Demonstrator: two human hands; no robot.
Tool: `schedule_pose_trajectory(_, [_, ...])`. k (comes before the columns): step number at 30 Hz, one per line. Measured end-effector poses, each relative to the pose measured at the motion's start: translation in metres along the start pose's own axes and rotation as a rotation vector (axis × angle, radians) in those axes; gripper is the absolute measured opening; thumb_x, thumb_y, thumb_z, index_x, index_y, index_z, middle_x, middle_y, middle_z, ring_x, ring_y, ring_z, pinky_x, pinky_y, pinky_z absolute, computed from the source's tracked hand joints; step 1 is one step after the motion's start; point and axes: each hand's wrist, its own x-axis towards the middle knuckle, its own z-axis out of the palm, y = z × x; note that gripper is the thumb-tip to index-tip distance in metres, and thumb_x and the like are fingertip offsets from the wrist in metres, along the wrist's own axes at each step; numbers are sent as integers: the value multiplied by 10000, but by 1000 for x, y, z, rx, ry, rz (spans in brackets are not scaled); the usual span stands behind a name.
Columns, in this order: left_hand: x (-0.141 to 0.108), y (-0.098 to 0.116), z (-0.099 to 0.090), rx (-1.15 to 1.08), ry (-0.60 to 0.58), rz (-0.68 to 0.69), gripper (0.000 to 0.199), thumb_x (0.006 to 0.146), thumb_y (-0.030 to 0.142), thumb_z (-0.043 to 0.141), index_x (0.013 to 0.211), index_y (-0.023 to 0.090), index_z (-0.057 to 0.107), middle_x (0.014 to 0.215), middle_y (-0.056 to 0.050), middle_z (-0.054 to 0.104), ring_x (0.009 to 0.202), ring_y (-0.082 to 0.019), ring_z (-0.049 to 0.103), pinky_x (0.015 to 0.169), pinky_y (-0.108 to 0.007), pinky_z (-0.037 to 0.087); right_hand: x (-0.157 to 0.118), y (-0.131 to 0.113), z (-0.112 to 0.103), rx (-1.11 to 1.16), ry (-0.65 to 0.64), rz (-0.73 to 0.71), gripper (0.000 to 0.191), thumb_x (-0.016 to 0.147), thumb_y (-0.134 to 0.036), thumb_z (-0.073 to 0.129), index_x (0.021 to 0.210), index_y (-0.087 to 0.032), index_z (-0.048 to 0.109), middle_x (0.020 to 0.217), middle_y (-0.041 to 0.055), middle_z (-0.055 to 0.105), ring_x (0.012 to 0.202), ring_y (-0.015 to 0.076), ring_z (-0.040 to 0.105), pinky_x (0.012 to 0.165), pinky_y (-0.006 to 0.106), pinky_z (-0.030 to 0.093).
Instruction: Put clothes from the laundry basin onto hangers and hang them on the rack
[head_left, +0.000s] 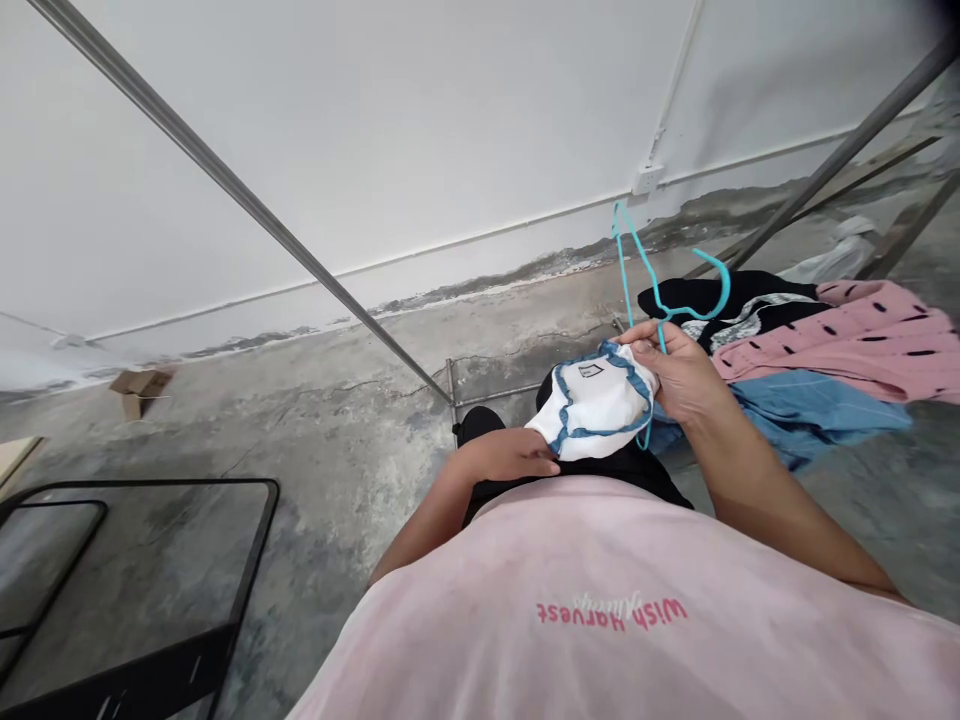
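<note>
You hold the white top (pixel 596 405) in the middle of the frame, your left hand (pixel 510 458) pinching its edge and your right hand (pixel 679 372) gripping the hanger (pixel 660 290), which is not inside the top yet.

Garment (pixel 600 405) between hands, clothes pile (pixel 825 350) right.

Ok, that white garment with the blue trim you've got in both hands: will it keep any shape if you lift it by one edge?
Probably not. The white garment already bunches between the left hand and right hand, so it looks floppy and light. The thin teal hanger pinched alongside looks stiff, and its hook may snag the cloth.
</note>
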Motion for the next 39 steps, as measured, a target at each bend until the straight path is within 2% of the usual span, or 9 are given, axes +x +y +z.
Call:
schedule_pose_trajectory(3, [-13, 1, -15, 110, 66, -43, 337, 940, 435, 497, 887, 171, 700, 912, -51, 705, 845, -177, 621, 755, -264, 438, -8, -7, 5, 13, -108, 4, 423, 582, -409, 888, 801, -195, 596, 852, 50, 695, 746, 174, 661, 661, 287, 558])
schedule_pose_trajectory(8, [1, -13, -24, 32, 625, -104, 305, 890, 418, 586, 1082, 189, 647, 1133, -86, 667, 1053, -227, 614, 884, -327, 463, -20, -13, 11, 22, -235, -5, 410, 640, -439, 860, 812, -174, 599, 836, 59, 694, 729, 170, 663, 635, 274, 549])
schedule_pose_trajectory(11, [36, -39, -16, -78, 802, -54, 581, 805, 372, 709, 1333, 201, 537, 1363, -141, 560, 1253, -271, 541, 1040, -403, 418, -24, -15, 12, 21, -263, -14, 381, 668, -428, 846, 814, -161, 616, 839, 58, 691, 722, 161, 659, 632, 261, 542])
schedule_pose_trajectory(14, [73, -66, -7, -120, 826, -34, 680, 714, 333, 790, 1336, 177, 563, 1380, -171, 555, 1301, -321, 494, 1113, -466, 347, -25, -18, 11, 23, -251, -41, 373, 658, -434, 853, 796, -161, 640, 830, 56, 688, 710, 151, 649, 635, 255, 538])
schedule_pose_trajectory(19, [101, -83, 3, -462, 676, -38, 209, 769, 364, 717, 782, 158, 686, 803, -39, 686, 851, -207, 631, 878, -348, 474, -20, -20, 5, 16, -131, -77, 399, 577, -465, 888, 747, -187, 658, 789, 45, 678, 680, 157, 633, 608, 261, 522])
schedule_pose_trajectory(22, [90, -75, 1, -901, 736, -36, 319, 742, 446, 757, 773, 145, 654, 689, -8, 646, 676, -152, 602, 716, -281, 477, -15, -20, 0, 29, -8, -89, 417, 541, -451, 906, 751, -183, 665, 788, 41, 674, 662, 137, 615, 593, 239, 499])
schedule_pose_trajectory(27, [55, -56, -18, -1401, 744, 19, 377, 726, 432, 797, 921, 134, 674, 834, -69, 734, 840, -229, 698, 842, -357, 533, -1, -12, -9, 99, 165, -111, 446, 479, -364, 923, 758, -156, 644, 716, 12, 631, 590, 87, 549, 556, 200, 451])
schedule_pose_trajectory(32, [29, -41, -29, -1531, 702, 34, 296, 801, 393, 730, 919, 126, 685, 906, -98, 756, 1054, -296, 693, 1001, -425, 501, 5, -4, -11, 100, 195, -105, 358, 537, -286, 862, 771, -155, 625, 730, 6, 615, 601, 83, 531, 565, 198, 444])
schedule_pose_trajectory(39, [16, -21, -28, -1452, 759, 66, 318, 750, 408, 765, 886, 130, 693, 875, -87, 765, 1065, -311, 695, 994, -424, 516, 0, -7, -14, 42, 185, -114, 327, 566, -318, 839, 770, -163, 636, 720, 9, 596, 599, 94, 513, 563, 210, 425])
